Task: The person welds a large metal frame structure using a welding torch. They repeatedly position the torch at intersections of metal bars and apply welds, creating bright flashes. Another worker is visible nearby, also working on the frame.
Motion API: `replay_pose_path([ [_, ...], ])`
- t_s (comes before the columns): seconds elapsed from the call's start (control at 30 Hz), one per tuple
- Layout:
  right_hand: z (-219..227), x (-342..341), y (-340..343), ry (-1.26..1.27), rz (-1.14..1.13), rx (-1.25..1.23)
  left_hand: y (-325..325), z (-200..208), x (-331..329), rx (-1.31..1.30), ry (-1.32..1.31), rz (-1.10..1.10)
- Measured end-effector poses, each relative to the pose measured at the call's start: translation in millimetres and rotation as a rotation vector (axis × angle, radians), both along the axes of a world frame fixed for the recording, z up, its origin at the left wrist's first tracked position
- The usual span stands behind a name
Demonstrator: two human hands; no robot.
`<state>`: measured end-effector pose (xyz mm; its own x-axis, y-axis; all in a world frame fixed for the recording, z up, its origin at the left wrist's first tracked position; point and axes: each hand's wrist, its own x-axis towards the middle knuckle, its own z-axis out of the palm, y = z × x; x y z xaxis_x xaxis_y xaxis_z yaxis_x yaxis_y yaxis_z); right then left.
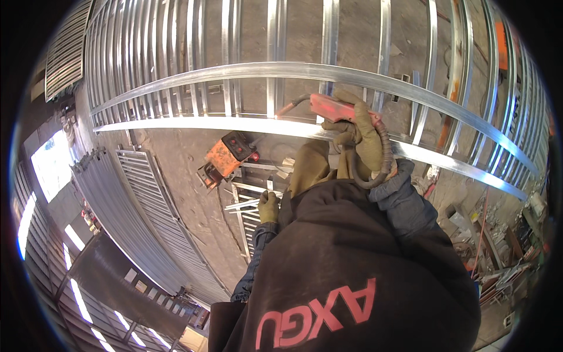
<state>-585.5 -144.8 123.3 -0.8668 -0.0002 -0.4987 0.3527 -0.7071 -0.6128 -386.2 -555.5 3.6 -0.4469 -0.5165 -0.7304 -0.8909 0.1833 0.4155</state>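
My right hand [368,138], in an olive work glove, grips a red welding torch [333,107]. The torch's dark neck and coppery nozzle point left, close above the front rail [217,123] of a long metal frame. A thick dark cable [386,154] loops from the handle back past my wrist. Lower left, my left hand [268,206], also gloved, is closed around thin metal strips [243,204] that jut out to its left. Its fingers are partly hidden, and the strips' far ends are hard to follow.
An orange machine [229,152] with a dark control panel stands on the floor left of my legs. A smaller barred frame [239,220] lies near my left hand. Stacked barred panels [146,182] are farther left. Scrap metal [498,240] is heaped at the right.
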Motion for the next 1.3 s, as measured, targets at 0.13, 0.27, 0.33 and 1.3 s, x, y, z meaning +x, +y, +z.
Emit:
replay_pose_path([
  [0.13, 11, -1, -3, 0.002, -0.04, -0.017, -12, -16, 11, -0.021, 0.028, 0.042],
  [0.27, 21, 0, -6, 0.005, -0.086, -0.07, -8, -20, -12, 0.019, 0.126, -0.018],
  [0.33, 24, 6, -12, 0.04, -0.093, -0.085, -15, -21, -22, 0.027, 0.11, -0.024],
  [1.3, 69, 4, -187, 0.117, -0.289, 0.157, -282, -150, -90, -0.433, 0.594, -1.033],
])
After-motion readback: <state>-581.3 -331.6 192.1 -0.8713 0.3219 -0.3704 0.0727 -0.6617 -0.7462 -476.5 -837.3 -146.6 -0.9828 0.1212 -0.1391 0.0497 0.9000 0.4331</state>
